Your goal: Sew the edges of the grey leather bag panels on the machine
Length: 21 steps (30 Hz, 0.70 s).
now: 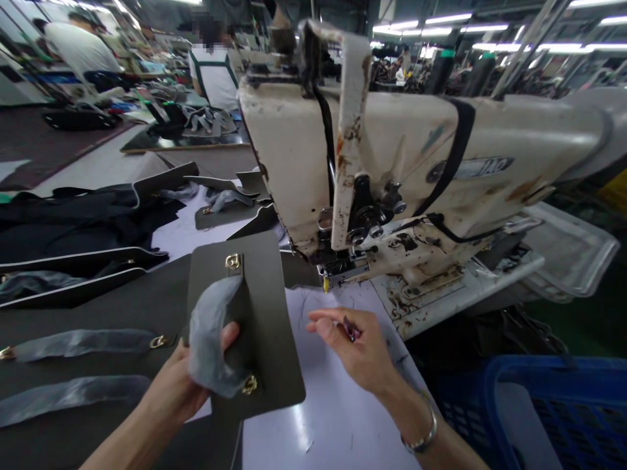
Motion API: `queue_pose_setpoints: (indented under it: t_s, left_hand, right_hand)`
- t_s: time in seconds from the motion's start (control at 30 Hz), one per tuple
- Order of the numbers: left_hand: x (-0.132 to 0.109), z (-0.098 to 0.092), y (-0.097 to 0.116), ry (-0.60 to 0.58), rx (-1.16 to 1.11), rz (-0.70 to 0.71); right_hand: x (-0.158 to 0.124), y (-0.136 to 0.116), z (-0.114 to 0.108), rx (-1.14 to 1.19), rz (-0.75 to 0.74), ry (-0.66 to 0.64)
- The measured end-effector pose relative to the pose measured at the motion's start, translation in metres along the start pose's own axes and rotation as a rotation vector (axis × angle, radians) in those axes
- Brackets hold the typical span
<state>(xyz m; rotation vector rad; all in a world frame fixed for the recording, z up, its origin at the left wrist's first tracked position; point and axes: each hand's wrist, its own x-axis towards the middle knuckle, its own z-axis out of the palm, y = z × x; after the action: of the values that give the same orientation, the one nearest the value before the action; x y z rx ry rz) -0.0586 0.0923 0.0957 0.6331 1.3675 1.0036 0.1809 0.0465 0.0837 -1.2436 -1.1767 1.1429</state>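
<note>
My left hand (179,378) grips a dark olive bag panel (272,326) from its left side, thumb on the front. A curved handle (208,333) in cloudy plastic wrap is fixed to that panel by gold-coloured metal rings (234,262). To the right, my right hand (355,346) is closed above the white work surface, thumb and forefinger close together. A small dark purplish thing shows among its fingers, too small to name. Just beyond that hand stands a sewing machine (304,163), its needle area (337,267) apart from the panel.
More olive panels (98,307) with wrapped handles (83,343) lie at left. Loose thread bits dot the white work surface (333,424). A blue basket (563,372) stands at lower right, below a clear plastic bin (578,241). Several people sit farther back.
</note>
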Motion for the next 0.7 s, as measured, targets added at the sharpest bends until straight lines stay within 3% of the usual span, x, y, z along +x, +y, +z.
queue_pose_setpoints:
  t_s: [0.1, 0.27, 0.7]
  left_hand:
    - [0.015, 0.017, 0.001, -0.028, -0.086, 0.035]
    - [0.033, 0.042, 0.003, -0.050, -0.122, 0.123]
    - [0.074, 0.071, 0.025, 0.062, -0.117, 0.227]
  right_hand:
    - [-0.008, 0.017, 0.009, 0.083, 0.146, -0.107]
    - [-0.006, 0.027, 0.007, 0.220, 0.254, -0.065]
    - [0.033, 0.020, 0.017, 0.063, 0.198, 0.118]
